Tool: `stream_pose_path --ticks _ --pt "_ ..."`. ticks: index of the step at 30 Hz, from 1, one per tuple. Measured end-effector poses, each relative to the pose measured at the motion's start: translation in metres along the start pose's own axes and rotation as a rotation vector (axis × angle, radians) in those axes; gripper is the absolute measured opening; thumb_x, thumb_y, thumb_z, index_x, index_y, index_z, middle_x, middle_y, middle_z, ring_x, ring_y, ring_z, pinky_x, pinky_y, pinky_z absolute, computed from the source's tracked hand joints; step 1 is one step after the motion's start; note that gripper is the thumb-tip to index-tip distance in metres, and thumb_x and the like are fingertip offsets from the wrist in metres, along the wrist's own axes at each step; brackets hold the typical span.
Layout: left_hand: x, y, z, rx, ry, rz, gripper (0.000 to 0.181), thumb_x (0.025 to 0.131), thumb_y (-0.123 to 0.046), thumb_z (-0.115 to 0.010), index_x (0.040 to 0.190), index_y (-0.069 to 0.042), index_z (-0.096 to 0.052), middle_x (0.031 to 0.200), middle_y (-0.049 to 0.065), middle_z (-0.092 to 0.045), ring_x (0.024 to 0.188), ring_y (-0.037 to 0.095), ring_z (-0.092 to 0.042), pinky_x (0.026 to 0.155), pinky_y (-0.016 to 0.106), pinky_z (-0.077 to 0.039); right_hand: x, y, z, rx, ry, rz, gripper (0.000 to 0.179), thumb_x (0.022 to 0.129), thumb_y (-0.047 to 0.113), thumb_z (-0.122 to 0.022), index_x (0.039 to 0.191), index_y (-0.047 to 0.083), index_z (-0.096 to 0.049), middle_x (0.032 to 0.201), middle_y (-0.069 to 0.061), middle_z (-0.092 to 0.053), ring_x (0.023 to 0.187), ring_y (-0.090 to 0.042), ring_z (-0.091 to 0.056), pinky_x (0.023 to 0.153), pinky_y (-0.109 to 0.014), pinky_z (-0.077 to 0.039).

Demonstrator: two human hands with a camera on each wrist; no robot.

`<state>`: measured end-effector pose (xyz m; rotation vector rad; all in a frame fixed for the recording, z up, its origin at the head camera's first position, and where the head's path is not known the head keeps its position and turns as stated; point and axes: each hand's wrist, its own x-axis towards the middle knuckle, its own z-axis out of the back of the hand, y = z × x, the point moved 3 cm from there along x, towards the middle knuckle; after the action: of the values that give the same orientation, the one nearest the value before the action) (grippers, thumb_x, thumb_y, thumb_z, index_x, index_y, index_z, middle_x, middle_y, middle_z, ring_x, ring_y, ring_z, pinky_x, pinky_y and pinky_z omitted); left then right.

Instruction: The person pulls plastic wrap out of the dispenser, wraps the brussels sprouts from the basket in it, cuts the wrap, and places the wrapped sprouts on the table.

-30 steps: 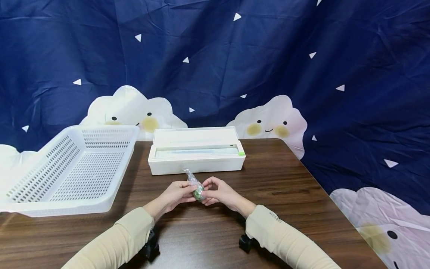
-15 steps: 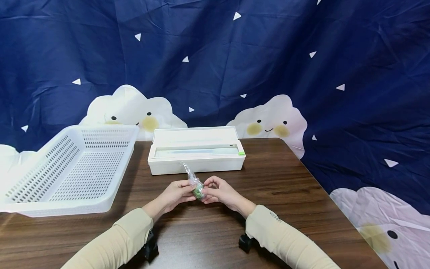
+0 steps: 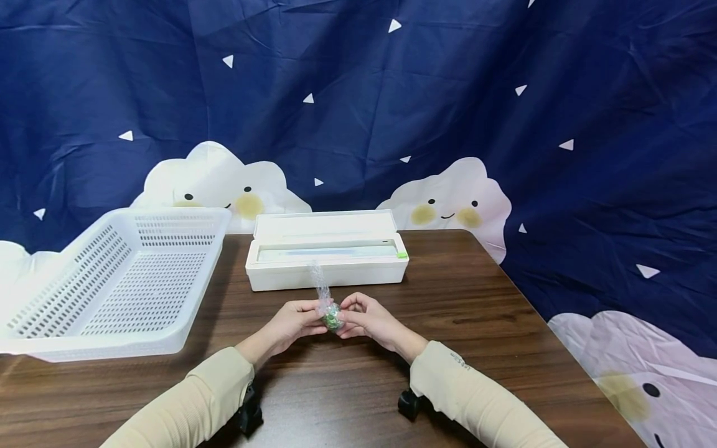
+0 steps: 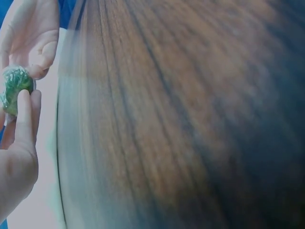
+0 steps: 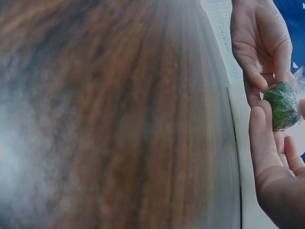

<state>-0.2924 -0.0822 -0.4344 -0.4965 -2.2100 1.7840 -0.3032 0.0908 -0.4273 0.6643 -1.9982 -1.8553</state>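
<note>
A small round green bundle (image 3: 332,318), wrapped in clear plastic film, is held between both hands over the middle of the table. What the green thing inside is, I cannot tell. My left hand (image 3: 291,325) pinches it from the left, thumb near the neck of the wrap. From the other side my right hand (image 3: 371,322) grips it between thumb and fingers. A twisted tail of clear film (image 3: 318,279) sticks up from the bundle and overlaps the front of a white box. In the right wrist view, the green bundle (image 5: 282,106) shows smooth and dark under crinkled film.
Behind the hands stands the long white box (image 3: 330,275), lid raised, with a film-like sheet inside and a green tab at its right corner. A white perforated basket (image 3: 182,326) sits at left on the wooden table (image 3: 465,348). A blue curtain (image 3: 358,93) hangs behind.
The film tail has swung from leaning left to standing more upright and appears longer. The bundle has turned slightly between the fingers. Both hands stay in nearly the same place.
</note>
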Motion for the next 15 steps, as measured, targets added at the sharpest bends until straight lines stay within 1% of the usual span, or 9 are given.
stream_pose_path --ticks 4,10,15 --pt "-0.0004 -0.0006 0.0001 0.007 0.009 -0.016 0.038 0.093 0.001 -0.049 0.127 0.016 -0.042 0.125 0.022 -0.051 0.094 0.018 -0.059 0.082 0.035 -0.049 -0.0002 0.0005 0.0005 0.010 -0.002 -0.002 0.028 0.088 0.007 -0.058 0.107 -0.006 -0.041 0.092 -0.014 -0.056 0.072 -0.022 -0.063 0.071 -0.037 -0.053" --pt "-0.0013 -0.0023 -0.0004 0.011 -0.003 -0.029 0.043 0.093 -0.001 -0.051 0.130 0.014 -0.037 0.119 0.021 -0.055 0.091 0.018 -0.060 0.081 0.036 -0.050 -0.0007 0.0014 0.0000 0.031 -0.004 -0.012 0.026 0.089 0.005 -0.057 0.107 -0.007 -0.041 0.091 -0.014 -0.057 0.072 -0.021 -0.063 0.071 -0.036 -0.053" --pt "-0.0016 -0.0032 -0.0016 0.020 -0.019 -0.028 0.038 0.092 -0.001 -0.051 0.126 0.014 -0.044 0.123 0.020 -0.053 0.092 0.018 -0.061 0.080 0.036 -0.050 -0.0006 0.0011 0.0003 0.031 -0.004 -0.006 0.026 0.089 0.006 -0.057 0.106 -0.005 -0.042 0.091 -0.013 -0.057 0.071 -0.021 -0.063 0.070 -0.036 -0.053"
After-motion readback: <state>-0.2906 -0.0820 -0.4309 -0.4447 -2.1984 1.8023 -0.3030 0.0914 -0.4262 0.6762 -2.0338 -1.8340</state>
